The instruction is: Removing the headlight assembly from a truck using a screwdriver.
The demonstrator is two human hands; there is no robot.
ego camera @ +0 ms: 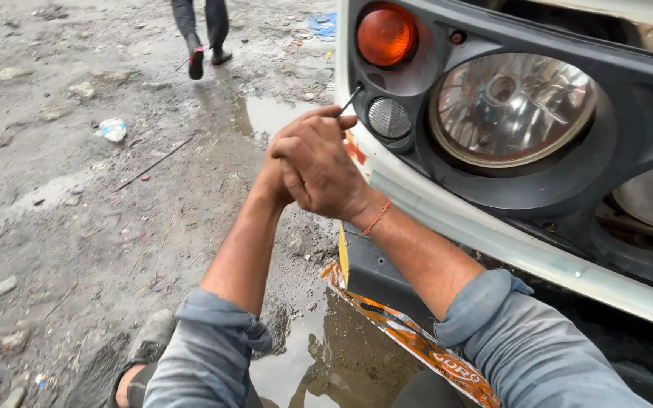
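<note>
Both my hands are clasped together in front of a vehicle's headlight panel (629, 98). My right hand (323, 166) wraps over my left hand (273, 181), which is mostly hidden behind it. Together they grip a thin metal tool (351, 98) whose dark tip pokes up toward the panel's left edge, beside a small round reflector lamp (388, 117). Above it sits an orange round lamp (385, 34); to the right is a large clear round headlight (512, 106). A red thread circles my right wrist.
Below the panel runs a white bumper strip (493, 242) with a torn orange sticker strip (410, 340) hanging. Muddy, stony ground with puddles (304, 355) lies left and below. Another person's legs (202, 34) walk away at the top. My sandalled foot (141, 363) is bottom left.
</note>
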